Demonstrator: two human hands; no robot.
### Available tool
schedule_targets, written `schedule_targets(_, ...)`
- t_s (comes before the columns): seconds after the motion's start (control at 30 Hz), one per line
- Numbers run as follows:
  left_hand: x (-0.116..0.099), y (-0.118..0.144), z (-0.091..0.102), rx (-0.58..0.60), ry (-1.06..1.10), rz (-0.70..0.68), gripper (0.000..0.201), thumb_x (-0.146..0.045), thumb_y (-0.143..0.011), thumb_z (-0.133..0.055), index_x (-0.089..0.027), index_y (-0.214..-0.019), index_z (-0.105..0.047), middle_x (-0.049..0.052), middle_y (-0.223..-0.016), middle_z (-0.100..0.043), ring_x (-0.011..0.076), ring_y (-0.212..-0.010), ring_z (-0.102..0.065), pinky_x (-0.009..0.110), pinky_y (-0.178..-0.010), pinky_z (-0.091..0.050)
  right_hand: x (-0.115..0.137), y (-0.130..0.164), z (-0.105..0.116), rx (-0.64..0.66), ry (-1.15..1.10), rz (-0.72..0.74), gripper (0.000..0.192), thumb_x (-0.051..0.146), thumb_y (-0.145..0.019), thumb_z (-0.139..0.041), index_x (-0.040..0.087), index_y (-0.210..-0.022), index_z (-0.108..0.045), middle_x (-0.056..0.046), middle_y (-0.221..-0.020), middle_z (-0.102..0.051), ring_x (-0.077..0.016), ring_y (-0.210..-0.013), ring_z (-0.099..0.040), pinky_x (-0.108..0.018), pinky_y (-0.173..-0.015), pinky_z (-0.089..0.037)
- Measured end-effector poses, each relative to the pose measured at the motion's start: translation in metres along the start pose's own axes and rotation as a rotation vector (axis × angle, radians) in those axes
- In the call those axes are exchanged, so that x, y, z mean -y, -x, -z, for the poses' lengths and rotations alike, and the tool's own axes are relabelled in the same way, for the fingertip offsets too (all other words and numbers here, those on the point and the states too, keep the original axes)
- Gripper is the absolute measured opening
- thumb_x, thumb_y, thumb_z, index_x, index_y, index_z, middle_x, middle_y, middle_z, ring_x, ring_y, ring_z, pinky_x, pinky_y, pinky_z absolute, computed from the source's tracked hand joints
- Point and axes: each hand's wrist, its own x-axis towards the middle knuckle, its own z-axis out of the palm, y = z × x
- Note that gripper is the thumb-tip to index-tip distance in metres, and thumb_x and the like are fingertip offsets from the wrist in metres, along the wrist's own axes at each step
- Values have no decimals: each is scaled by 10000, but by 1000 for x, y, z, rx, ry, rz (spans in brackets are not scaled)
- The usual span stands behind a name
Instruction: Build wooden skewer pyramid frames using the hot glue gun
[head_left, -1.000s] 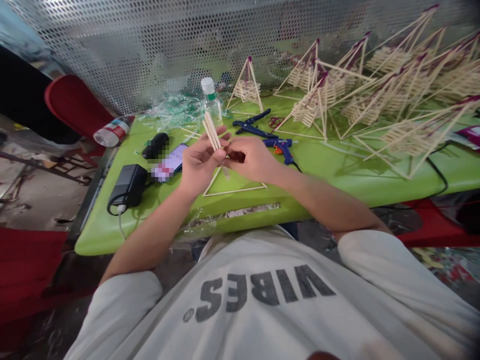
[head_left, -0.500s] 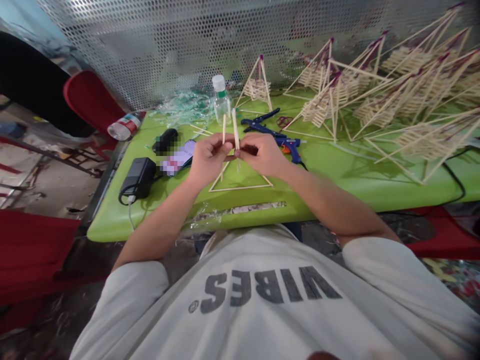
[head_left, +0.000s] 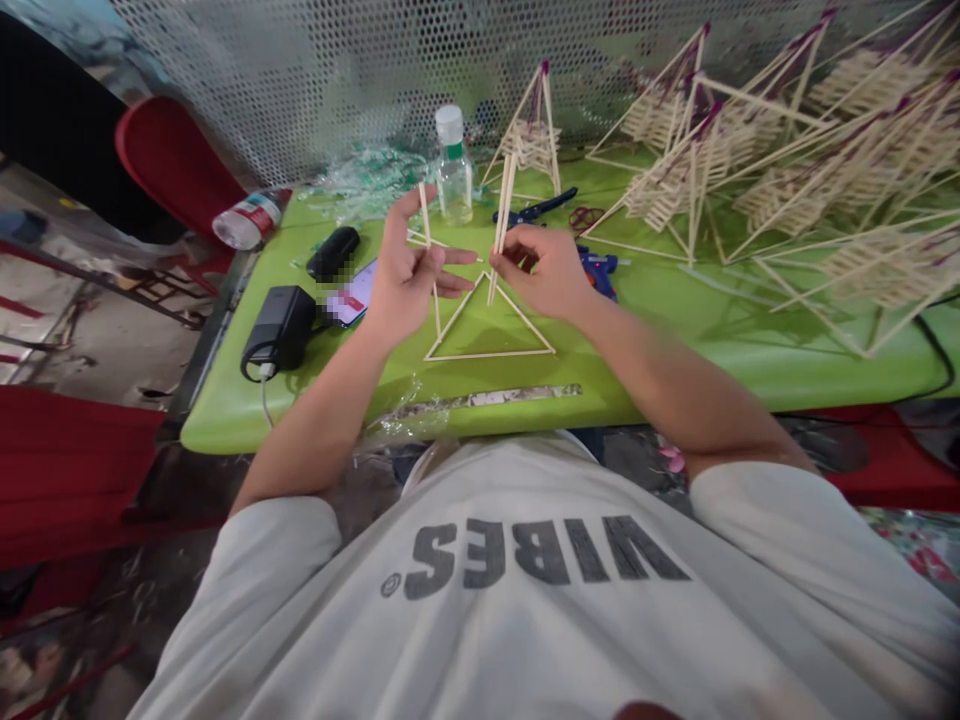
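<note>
Sticks point(head_left: 505, 200) are up above the green surface point(head_left: 690, 340): our left hand point(head_left: 401, 285), spread wide, pinches one, and our right hand point(head_left: 551, 272) pinches a few. We can't tell what the clear bottle point(head_left: 454, 185) holds.

The left hand point(head_left: 403, 268) has parted from the right hand point(head_left: 544, 265), taking one wooden stick point(head_left: 425, 215); the right now grips the stick bundle point(head_left: 506, 195).

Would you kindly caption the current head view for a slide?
Near a pale wooden-stick triangle, the left hand holds one thin wooden stick, the right hand bunched sticks.
</note>
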Motion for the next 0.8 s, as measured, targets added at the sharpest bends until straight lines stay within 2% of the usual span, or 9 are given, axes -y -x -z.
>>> schedule_targets(0.1,-2,1,2,33,5,-35,887,-758,-1155,-724,-469,-1867,-281,-16,-1172,-928,219,-959,-911,371,-789,-765,-1,1,-1,22,-1,8,582,807,-1086,-770,261,-914,-666,-53,-886,-732,-203,-742,-645,-422,-736,-610)
schedule_targets(0.27,0,2,0,76,-5,-127,924,-714,-1213,-650,-506,-1925,-99,-30,-1166,-924,200,-987,-910,409,-901,-789,-5,2,-1,34,6,72,485,707,-1155,-719,264,-962,-678,-68,-935,-726,-221,-784,-659,-421,-744,-595)
schedule_targets(0.4,-1,4,-7,31,-17,-175,889,-712,-1204,-671,-497,-1910,-176,-15,-1184,-922,198,-964,-912,344,-773,-766,-3,4,0,60,61,129,418,637,-1196,-667,259,-1019,-691,-61,-937,-713,-219,-787,-651,-405,-747,-566)
schedule_targets(0.57,-3,6,-10,46,-43,-253,801,-630,-1221,-693,-463,-1881,-272,-15,-1244,-917,151,-894,-877,319,-776,-758,-7,4,-1,102,132,232,379,576,-1204,-659,245,-1020,-671,-44,-918,-699,-204,-773,-671,-391,-756,-524)
schedule_targets(0.73,8,2,-13,39,-63,-384,821,-702,-1197,-689,-399,-1879,-347,40,-1167,-912,152,-793,-852,267,-674,-704,-8,3,-2,110,121,222,403,593,-1205,-657,241,-1010,-689,-37,-903,-691,-194,-766,-670,-373,-735,-486)
schedule_targets(0.8,12,2,-16,41,-71,-403,813,-689,-1199,-689,-406,-1885,-357,61,-1225,-903,156,-819,-856,253,-648,-690,-6,4,-3,106,119,220,403,597,-1203,-661,240,-1019,-701,-39,-914,-703,-194,-771,-668,-371,-735,-479)
